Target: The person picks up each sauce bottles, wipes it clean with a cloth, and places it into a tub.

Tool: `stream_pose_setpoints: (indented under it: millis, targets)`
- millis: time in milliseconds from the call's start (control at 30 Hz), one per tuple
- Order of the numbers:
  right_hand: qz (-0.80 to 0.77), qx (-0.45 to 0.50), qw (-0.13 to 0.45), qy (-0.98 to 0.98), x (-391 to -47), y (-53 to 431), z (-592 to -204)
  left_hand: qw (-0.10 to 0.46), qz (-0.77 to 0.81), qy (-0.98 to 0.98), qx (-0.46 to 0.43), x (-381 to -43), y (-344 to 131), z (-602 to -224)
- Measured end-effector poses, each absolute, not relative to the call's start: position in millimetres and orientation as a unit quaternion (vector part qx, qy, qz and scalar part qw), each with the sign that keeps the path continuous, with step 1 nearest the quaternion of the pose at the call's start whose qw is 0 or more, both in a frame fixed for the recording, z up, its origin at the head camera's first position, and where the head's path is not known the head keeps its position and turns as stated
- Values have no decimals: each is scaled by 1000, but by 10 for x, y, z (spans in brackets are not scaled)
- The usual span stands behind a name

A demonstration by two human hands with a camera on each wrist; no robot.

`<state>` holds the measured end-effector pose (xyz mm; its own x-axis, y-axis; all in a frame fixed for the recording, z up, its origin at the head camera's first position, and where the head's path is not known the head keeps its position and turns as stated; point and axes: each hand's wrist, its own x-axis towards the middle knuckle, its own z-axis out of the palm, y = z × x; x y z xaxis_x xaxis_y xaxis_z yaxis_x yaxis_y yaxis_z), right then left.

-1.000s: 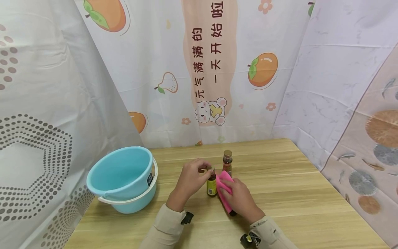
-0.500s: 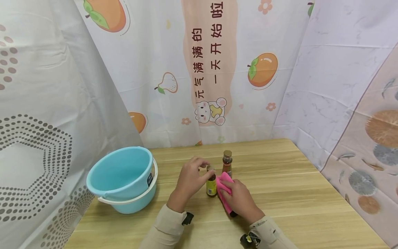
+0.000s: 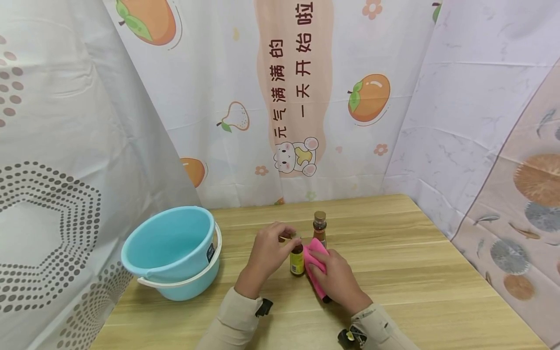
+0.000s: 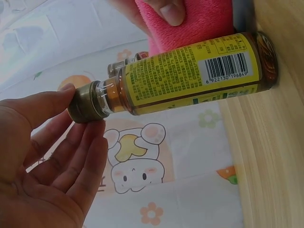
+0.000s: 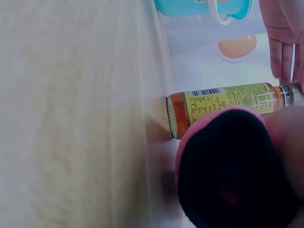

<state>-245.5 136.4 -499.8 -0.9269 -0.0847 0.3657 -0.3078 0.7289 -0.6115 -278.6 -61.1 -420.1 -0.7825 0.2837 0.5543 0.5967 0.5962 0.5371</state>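
A small glass bottle [image 3: 297, 261] with a yellow label and brown liquid stands upright on the table. My left hand [image 3: 269, 250] pinches its metal cap [image 4: 85, 102] between thumb and fingertips, as the left wrist view shows. A folded pink cloth [image 3: 317, 248] with a black underside [image 5: 228, 175] is gripped in my right hand [image 3: 341, 281]. That cloth lies against the bottle's right side, over part of its label edge. Just behind it stands a second bottle [image 3: 320, 227] with a gold cap, its lower part hidden by the cloth.
Two stacked light-blue buckets [image 3: 175, 243] with a white handle [image 3: 183, 281] stand on the left of the wooden table [image 3: 402, 272]. Printed curtains [image 3: 245, 160] hang along the back and both sides.
My right hand and the cloth shift slightly toward the back of the table. The left fingers, looser around the cap half a second ago, sit closer on it. The bottle barely moves.
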Motion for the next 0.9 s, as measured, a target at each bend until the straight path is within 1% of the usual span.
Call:
stream_pose_setpoints:
  millis: [233,567,700,900]
  targets:
    - [367,119,196,-902,-2459,1369,-4982,201,-378,-865,-260,-2801,-620,-4214]
    - [386,148,269,-870,-2445,1373,-4944,188,-379,-862,-279,-2795,-615,-4198]
    - [390,152,273,-866,-2440,1372,-4932,185,-379,-861,-284,-2804,-616,-4205]
    - [393,141,243,-875,-2438,1363,-4926,178,-380,-864,-280,-2812,-619,-4218]
